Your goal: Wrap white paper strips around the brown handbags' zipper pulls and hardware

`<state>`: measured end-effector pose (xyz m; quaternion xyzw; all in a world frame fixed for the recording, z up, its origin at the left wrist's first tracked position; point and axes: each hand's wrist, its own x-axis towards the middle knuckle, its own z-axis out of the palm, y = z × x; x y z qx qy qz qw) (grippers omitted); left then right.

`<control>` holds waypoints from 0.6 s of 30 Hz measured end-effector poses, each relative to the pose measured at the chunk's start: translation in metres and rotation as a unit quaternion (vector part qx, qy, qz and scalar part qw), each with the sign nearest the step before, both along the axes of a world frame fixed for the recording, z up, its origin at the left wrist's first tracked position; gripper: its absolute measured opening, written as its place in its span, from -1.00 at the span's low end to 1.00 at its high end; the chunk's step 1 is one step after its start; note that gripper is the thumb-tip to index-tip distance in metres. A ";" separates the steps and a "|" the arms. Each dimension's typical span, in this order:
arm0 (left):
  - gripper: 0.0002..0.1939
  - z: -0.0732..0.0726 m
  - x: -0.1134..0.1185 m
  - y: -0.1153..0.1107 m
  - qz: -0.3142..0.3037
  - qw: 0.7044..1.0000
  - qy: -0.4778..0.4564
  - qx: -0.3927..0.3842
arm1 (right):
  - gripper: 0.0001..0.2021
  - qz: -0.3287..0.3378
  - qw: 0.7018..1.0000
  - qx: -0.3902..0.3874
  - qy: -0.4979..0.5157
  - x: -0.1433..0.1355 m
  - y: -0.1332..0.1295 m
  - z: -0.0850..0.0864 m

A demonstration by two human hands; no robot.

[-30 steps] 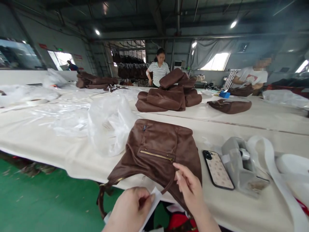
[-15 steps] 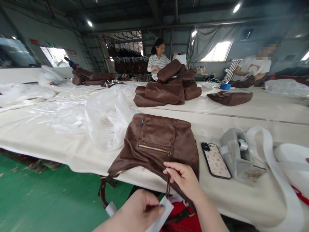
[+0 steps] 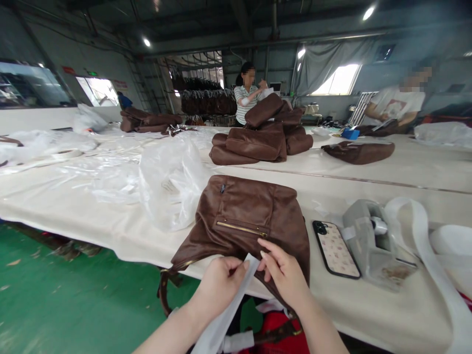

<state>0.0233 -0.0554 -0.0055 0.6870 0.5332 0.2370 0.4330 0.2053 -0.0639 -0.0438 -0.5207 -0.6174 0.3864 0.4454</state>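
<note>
A brown leather bag [image 3: 243, 206] lies flat in front of me, its brass zipper [image 3: 241, 227] facing up. My left hand [image 3: 221, 282] pinches a long white strip [image 3: 224, 314] between thumb and forefinger, close to the strip's upper end. That end lies over the bag's near edge. Just right of it, my right hand [image 3: 283, 270] has its fingers bent together below the zipper pull; what they hold is hidden. The bag's strap [image 3: 164, 290] hangs off the table edge at left, and a buckled strap part [image 3: 275, 332], partly wrapped in white, hangs below my hands.
A phone [image 3: 335, 248], a grey tape dispenser [image 3: 372, 241] and a white roll of strip [image 3: 450, 246] lie at right. Clear plastic bags [image 3: 169, 187] spread left. Stacked brown bags [image 3: 258, 140] stand across the table, with a person in stripes [image 3: 246, 96] and another person [image 3: 398, 105] behind.
My left hand has moved up with the white strip, bringing its end beside my right hand. The brown cord that my right fingers pinched is now hidden. The striped-shirt person's hand has risen.
</note>
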 end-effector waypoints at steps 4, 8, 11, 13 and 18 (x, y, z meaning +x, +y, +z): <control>-0.55 0.005 0.010 0.013 0.000 0.998 0.045 0.045 | -0.53 -0.078 0.995 -0.023 0.055 0.000 0.001 -0.009; -0.56 0.008 0.019 0.022 -0.006 0.996 0.049 0.069 | -0.61 -0.040 0.999 -0.004 0.013 0.001 0.001 -0.012; -0.54 0.005 0.026 0.029 0.001 0.994 0.057 0.089 | -0.59 -0.074 0.997 0.007 0.008 0.002 0.001 -0.012; -0.52 -0.001 0.029 0.034 0.012 0.991 0.072 0.111 | -0.58 -0.107 0.994 0.009 0.014 0.003 0.001 -0.012; -0.54 -0.011 0.033 0.042 0.010 0.986 0.084 0.144 | -0.64 -0.132 0.991 0.003 0.017 0.003 0.005 -0.009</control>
